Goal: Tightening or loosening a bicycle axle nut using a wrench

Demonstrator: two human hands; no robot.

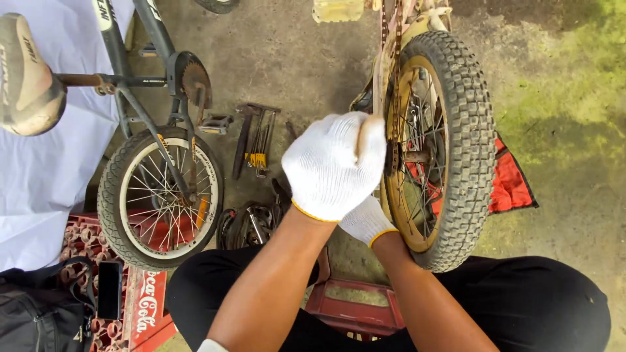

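Observation:
Both my hands wear white knit gloves. My left hand (332, 166) is closed around a tan wooden handle (362, 138), whose tip rests against the hub side of a wheel. That wheel has a knobby black tyre (466, 150) and a yellowish rim, and it belongs to a worn bicycle frame standing close in front of me. A rusty chain (394, 45) runs down to the sprocket beside the handle. My right hand (366, 221) sits just under the left one, next to the rim. The left hand covers its fingers, so what it holds is hidden.
A small dark bicycle stands to the left, showing its rear wheel (160, 195) and saddle (26, 72). Hand tools (257, 140) lie on the concrete between the bikes. Red crates (352, 309), a black bag (39, 319), a phone (109, 290) and a red cloth (512, 186) lie around.

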